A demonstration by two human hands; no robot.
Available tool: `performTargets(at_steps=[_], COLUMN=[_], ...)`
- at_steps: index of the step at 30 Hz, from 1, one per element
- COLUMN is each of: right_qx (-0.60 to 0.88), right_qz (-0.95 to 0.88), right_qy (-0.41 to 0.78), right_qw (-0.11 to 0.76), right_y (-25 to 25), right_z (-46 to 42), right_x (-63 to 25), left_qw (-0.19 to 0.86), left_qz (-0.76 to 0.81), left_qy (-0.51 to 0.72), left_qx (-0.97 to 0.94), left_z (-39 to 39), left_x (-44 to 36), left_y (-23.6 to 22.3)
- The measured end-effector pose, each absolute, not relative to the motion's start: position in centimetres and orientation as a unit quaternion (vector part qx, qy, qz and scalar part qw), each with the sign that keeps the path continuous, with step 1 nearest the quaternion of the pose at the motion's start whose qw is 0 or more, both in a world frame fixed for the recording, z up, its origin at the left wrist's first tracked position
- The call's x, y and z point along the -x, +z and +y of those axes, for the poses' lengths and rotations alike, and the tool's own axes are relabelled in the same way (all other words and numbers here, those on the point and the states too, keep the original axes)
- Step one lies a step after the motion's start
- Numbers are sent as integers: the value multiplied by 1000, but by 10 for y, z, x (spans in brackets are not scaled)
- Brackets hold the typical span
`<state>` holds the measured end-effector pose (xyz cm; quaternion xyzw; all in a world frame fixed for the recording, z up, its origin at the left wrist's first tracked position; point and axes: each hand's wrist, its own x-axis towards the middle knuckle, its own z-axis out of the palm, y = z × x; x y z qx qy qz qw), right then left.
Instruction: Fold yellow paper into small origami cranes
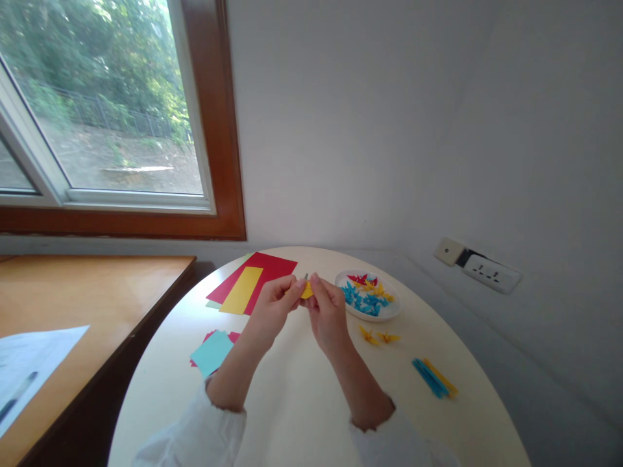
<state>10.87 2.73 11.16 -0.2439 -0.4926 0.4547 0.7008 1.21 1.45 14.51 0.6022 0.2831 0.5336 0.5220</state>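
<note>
My left hand (276, 303) and my right hand (325, 310) meet above the round white table (292, 402), both pinched on one small yellow folded paper (307, 292). The fingertips of both hands cover most of the paper. A white plate (389, 315) with several small blue, red and yellow folded paper cranes sits just right of my right hand. Two yellow paper cranes (378, 336) lie on the table below the plate.
Red and yellow sheets (248, 285) lie at the table's far side. Small light-blue and red squares (212, 351) sit to the left. Blue and yellow strips (435, 378) lie at right. A wooden desk (73, 298) with a white paper stands left, below a window. Wall sockets (490, 273) are at right.
</note>
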Motion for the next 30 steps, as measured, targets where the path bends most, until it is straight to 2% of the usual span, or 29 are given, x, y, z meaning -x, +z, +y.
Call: performTargets(at_steps=[16,24,30], right_qx=[272,292,288], right_qz=[-477,-469,-471], right_qy=[449,433,427], right_qw=[705,712,716], right_y=[120,121,119], right_z=[23,23,23], right_x=[-109,-110,-110], left_qw=[537,445,447], left_qz=[288,353,349], left_qy=[542,520,532], left_qx=[-579,-638,-629], left_z=[16,18,17], left_x=[-10,-3,-4], left_y=[144,146,145])
